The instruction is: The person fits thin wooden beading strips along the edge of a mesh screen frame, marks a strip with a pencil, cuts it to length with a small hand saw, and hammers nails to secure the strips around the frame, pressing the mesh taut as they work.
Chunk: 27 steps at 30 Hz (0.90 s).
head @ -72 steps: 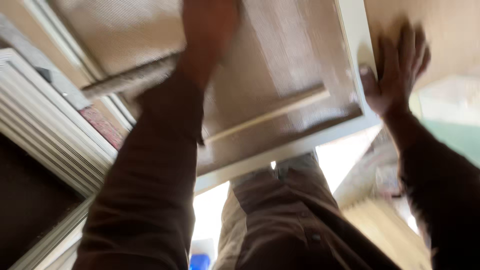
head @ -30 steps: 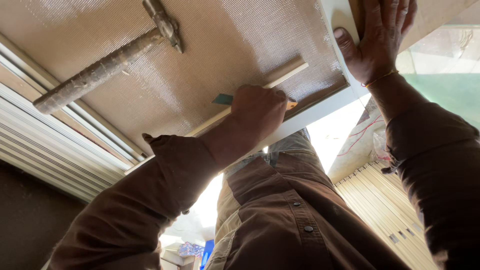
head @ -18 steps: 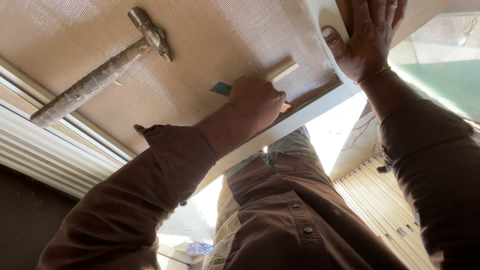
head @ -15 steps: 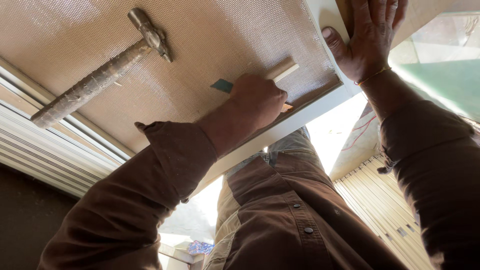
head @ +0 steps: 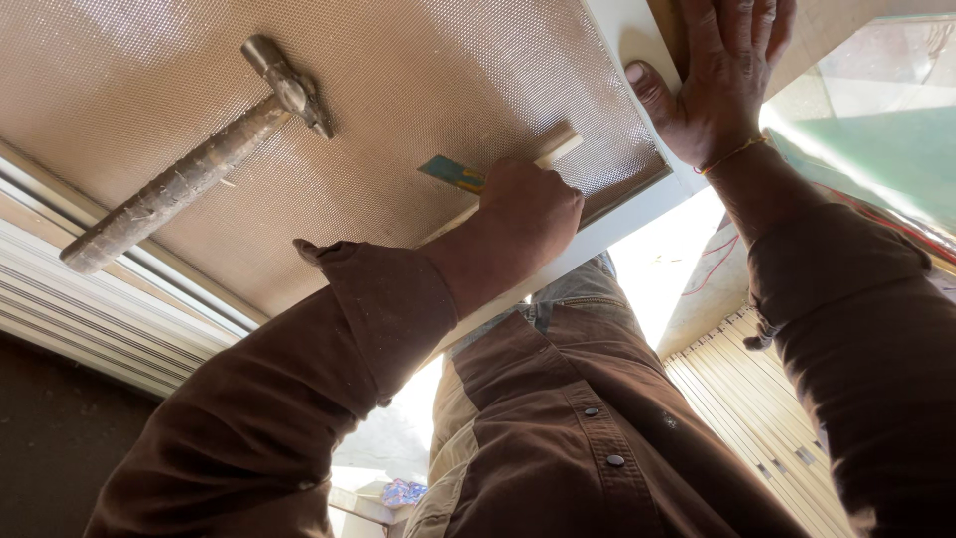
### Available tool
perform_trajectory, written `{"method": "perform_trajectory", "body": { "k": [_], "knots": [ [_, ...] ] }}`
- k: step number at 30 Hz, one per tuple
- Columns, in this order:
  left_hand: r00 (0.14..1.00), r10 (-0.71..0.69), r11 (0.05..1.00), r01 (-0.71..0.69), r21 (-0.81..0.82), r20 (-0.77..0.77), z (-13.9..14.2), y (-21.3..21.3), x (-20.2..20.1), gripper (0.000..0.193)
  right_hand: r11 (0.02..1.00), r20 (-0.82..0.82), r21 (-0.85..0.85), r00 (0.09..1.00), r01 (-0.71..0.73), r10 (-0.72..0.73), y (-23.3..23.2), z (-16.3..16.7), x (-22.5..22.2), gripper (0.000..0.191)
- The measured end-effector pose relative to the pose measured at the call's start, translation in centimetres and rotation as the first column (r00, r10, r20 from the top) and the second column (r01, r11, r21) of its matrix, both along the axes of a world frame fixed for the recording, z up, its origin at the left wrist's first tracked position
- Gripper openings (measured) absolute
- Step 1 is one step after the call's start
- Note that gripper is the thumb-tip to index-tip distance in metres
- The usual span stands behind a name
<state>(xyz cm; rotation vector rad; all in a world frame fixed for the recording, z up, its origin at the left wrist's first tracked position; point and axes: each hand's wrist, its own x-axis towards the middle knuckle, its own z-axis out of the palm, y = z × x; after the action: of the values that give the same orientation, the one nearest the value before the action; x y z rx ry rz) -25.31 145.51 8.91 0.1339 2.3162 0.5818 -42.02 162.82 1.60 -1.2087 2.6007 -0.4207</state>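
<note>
Nearest the camera, a brown button-up shirt [head: 597, 438] and brown sleeves, cuffs open at the wrists. Beyond the left cuff, the left hand [head: 528, 214], knuckles up, fingers curled together and clamped on a small flat tool [head: 453, 172] with a teal and yellow end, only that end showing past the fist; blade or tip hidden under the hand. Tool pressed down on a tan woven mesh screen [head: 428, 80], right beside a thin wooden strip [head: 558, 151] lying on the mesh and running diagonally under the fist toward the frame's edge. To the right, the right hand [head: 712, 85], palm down and flat, fingers spread slightly apart, gripping nothing, thumb stretched out to the side and resting on the white frame rail [head: 637, 45], a thin gold-coloured band at the wrist. White rail bordering the mesh along its right and lower edges, lower edge passing just behind the left wrist. Farther along the mesh, well apart from both hands, a hammer [head: 194, 159] lying flat, metal head toward the top, worn, rough handle stretching down to the left, untouched. At the left border, ribbed white frame sections [head: 90, 309]. Past the frame on the right, a pale slatted panel [head: 757, 418] and a green surface [head: 876, 149] in bright daylight.
</note>
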Motion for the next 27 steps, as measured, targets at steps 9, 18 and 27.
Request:
{"method": "perform_trajectory", "body": {
  "k": [9, 18, 27],
  "knots": [
    [0.996, -0.066, 0.997, 0.068, -0.024, 0.056, 0.1, 1.2, -0.8, 0.015, 1.000, 0.004, -0.030, 1.000, -0.007, 0.008, -0.2, 0.4, 0.1, 0.092],
    [0.988, -0.150, 0.987, 0.148, 0.065, 0.031, -1.9, 0.2, -1.5, 0.018, 0.999, -0.019, -0.050, 1.000, -0.017, 0.016, 0.0, 0.0, 0.1, 0.089],
    [0.941, -0.328, 0.934, 0.336, 0.124, -0.081, -2.0, -0.9, -3.0, 0.016, 1.000, 0.091, 0.013, 0.996, 0.011, -0.012, -1.0, 1.8, 0.1, 0.117]
  ]
}}
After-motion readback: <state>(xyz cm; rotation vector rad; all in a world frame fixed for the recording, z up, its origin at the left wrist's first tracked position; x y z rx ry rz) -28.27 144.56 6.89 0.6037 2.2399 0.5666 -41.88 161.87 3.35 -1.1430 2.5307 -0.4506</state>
